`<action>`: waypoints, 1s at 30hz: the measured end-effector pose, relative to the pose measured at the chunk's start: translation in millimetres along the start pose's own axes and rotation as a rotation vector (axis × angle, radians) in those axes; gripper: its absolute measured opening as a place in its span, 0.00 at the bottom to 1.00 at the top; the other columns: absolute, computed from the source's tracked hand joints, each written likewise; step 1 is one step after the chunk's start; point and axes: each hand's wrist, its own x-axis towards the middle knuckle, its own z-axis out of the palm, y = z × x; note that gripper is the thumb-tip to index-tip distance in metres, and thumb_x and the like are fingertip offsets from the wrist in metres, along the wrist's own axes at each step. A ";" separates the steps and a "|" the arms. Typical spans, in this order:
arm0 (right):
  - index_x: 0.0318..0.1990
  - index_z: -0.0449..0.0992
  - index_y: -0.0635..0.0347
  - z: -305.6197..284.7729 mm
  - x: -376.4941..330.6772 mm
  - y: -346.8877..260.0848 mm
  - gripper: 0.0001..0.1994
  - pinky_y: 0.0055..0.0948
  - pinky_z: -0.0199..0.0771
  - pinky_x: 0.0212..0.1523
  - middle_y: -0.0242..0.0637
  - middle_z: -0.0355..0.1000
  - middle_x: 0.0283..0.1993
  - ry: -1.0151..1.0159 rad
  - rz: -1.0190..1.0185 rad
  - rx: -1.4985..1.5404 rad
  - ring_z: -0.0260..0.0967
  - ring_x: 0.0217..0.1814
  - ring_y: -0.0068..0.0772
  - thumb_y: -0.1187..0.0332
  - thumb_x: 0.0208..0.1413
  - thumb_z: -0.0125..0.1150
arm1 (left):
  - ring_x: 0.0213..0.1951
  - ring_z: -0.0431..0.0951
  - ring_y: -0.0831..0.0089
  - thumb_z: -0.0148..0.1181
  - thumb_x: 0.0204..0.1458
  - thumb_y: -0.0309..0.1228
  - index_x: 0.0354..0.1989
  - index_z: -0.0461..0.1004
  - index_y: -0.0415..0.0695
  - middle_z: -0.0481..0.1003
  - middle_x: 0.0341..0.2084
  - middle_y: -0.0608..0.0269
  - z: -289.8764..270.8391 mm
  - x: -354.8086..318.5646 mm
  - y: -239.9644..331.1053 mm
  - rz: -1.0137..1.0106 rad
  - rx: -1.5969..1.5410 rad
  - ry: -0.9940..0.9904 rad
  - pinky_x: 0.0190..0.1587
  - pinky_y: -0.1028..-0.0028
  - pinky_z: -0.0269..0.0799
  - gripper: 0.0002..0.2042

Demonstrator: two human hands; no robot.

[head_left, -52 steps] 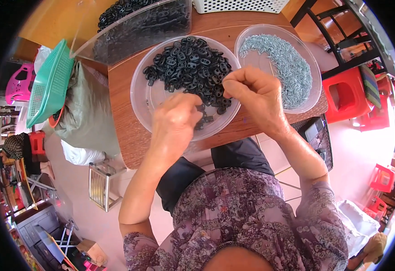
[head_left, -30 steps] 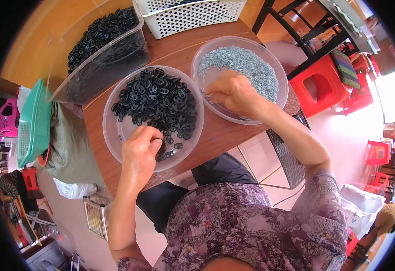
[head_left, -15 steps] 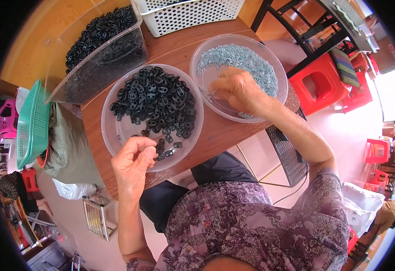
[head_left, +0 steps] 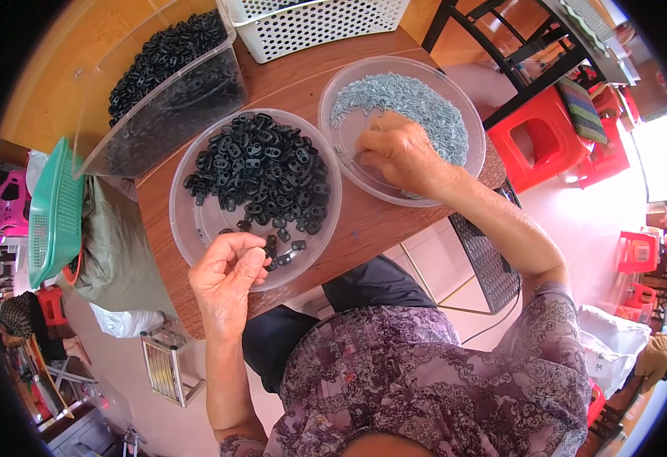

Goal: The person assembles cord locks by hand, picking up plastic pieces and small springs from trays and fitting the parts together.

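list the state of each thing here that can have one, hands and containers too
left hand: fingers pinched over the near rim, grip unclear
right hand: palm down, fingers in the grey parts
left clear bowl: upright, part filled with black plastic pieces
right clear bowl: upright, small grey parts along its far side
clear bin: open, holding black pieces
white basket: upright, contents unseen

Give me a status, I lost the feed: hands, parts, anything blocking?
Left hand pinching a black part over the clear dish. Right hand down in the grey screws. Nothing blocking.
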 end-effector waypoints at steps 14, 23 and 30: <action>0.31 0.75 0.59 8.6 0.3 -7.9 0.08 0.38 0.66 0.36 0.40 0.67 0.26 -0.020 0.005 0.041 0.65 0.35 0.44 0.73 0.39 0.61 | 0.24 0.73 0.81 0.60 0.49 0.25 0.34 0.73 0.35 0.73 0.25 0.65 1.4 0.2 -0.8 -0.023 -0.015 0.024 0.27 0.84 0.69 0.07; 0.24 0.72 0.61 11.6 6.4 -13.4 0.04 0.37 0.67 0.34 0.41 0.67 0.26 -0.011 -0.106 -0.041 0.65 0.34 0.44 0.74 0.37 0.58 | 0.24 0.73 0.80 0.60 0.48 0.25 0.33 0.72 0.35 0.73 0.25 0.64 3.5 0.3 -0.7 -0.012 -0.030 0.051 0.25 0.84 0.69 0.07; 0.24 0.67 0.63 7.6 8.7 -12.2 0.05 0.38 0.66 0.34 0.44 0.66 0.27 -0.010 -0.190 -0.146 0.64 0.34 0.47 0.76 0.38 0.57 | 0.23 0.73 0.78 0.59 0.48 0.24 0.34 0.73 0.33 0.73 0.23 0.62 7.9 2.8 0.9 0.001 -0.086 0.128 0.24 0.82 0.69 0.07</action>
